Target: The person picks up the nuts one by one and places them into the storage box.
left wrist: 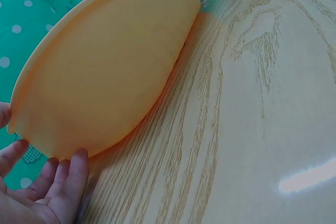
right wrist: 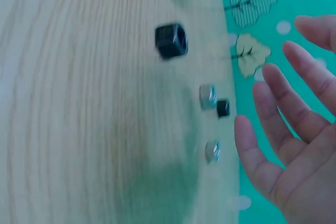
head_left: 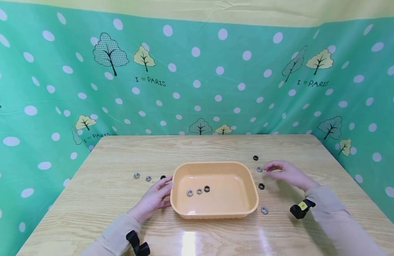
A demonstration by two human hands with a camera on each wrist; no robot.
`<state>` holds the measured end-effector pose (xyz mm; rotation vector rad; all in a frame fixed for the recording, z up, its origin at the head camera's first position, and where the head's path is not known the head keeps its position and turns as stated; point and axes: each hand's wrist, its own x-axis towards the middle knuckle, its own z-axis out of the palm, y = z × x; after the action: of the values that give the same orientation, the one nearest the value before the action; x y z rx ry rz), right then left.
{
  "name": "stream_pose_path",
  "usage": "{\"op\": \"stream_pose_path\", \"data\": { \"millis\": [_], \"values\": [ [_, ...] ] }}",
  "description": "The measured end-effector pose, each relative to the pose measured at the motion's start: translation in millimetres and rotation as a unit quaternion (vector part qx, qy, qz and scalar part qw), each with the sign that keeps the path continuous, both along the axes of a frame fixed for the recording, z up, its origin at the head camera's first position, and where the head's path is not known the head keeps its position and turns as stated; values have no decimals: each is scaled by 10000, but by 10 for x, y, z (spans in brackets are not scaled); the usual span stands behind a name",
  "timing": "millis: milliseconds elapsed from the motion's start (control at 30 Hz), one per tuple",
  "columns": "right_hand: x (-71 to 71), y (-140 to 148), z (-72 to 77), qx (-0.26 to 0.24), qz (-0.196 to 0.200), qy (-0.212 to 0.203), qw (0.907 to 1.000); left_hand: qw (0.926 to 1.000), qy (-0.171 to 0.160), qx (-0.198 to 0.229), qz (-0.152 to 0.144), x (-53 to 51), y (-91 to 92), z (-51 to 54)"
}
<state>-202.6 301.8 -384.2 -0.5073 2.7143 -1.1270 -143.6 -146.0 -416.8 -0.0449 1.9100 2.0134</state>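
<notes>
A peach plastic basin (head_left: 216,211) stands mid-table with two silver nuts and one black nut (head_left: 207,188) lying inside. My left hand (head_left: 153,199) rests against its left end, fingers spread; the left wrist view shows fingertips (left wrist: 79,156) touching the outer wall (left wrist: 105,72). To the right of the basin my right hand (head_left: 287,174) hovers over the table, fingers loosely bent and apart, holding nothing. Nearest its fingertips lies a silver nut (head_left: 259,169). Black nuts lie behind it (head_left: 255,158) and in front (head_left: 262,186). The right wrist view shows the palm (right wrist: 310,182) and several nuts beyond.
Left of the basin lie two silver nuts (head_left: 137,175) and a black nut (head_left: 163,177) close to the left fingers. Another silver nut (head_left: 264,210) sits by the basin's front right corner. A green dotted curtain (head_left: 197,71) hangs behind the wooden table (head_left: 97,192).
</notes>
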Motion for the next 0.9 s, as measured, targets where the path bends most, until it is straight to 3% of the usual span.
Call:
{"op": "stream_pose_path", "data": {
  "millis": [400,567,900],
  "values": [
    [-128,167,-155,181,-990,-203,9947,10000,-6,-25,73,-17,2,-26],
    [-194,172,-191,353,-1183,-206,9921,10000,26,-31,47,-21,-2,-42],
    [-287,181,-259,336,-1446,-644,9868,10000,47,27,-18,-26,-15,-60]
  ]
}}
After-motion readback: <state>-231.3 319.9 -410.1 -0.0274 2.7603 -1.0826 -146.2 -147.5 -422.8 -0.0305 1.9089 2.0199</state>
